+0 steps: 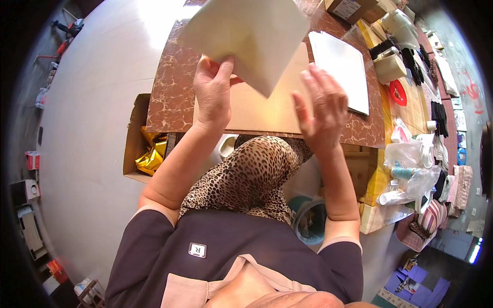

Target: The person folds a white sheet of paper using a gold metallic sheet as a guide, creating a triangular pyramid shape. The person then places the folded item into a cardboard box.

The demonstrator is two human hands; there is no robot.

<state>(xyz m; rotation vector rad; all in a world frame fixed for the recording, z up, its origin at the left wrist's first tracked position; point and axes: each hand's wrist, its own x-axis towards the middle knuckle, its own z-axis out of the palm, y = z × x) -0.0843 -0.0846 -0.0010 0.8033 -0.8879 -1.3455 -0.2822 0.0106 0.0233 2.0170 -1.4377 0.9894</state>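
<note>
My left hand [213, 90] pinches the edge of a pale sheet of paper [265, 34] between thumb and fingers. The sheet is raised, blurred, and tilted with one corner pointing down towards me. My right hand [325, 106] is blurred and holds nothing; its thumb stands apart from its fingers. Beneath both hands, a flat piece of brown cardboard [262, 115] lies on a reddish-brown marble-patterned table [173, 81]. Just past my right fingers rests a stack of white sheets [342, 69], partly covered by that hand.
An open cardboard box [133, 138] with gold foil packets [152, 158] stands beside the table's left side. Plastic bags [408, 154], a red dish [398, 92] and a cream cup [391, 69] crowd a wooden surface at right. A bin [311, 236] stands by my legs.
</note>
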